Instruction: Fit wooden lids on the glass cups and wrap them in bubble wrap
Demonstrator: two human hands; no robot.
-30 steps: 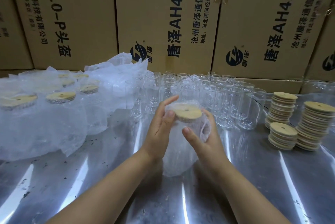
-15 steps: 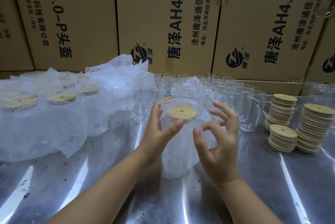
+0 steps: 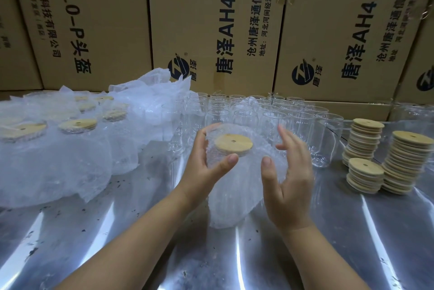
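A glass cup wrapped in bubble wrap stands at the middle of the metal table, with a round wooden lid on top. My left hand grips the wrapped cup near its top, thumb in front and fingers behind. My right hand hovers just right of the wrap with fingers spread, holding nothing. Several bare glass cups stand in rows behind. Stacks of wooden lids sit at the right.
Several wrapped, lidded cups fill the table's left side under loose bubble wrap. Large printed cardboard boxes form a wall along the back. More glass shows at the far right edge.
My right hand let go of the wrap at the cup's top and drew back to the right, its fingers spreading. My left hand kept its hold on the wrapped cup.
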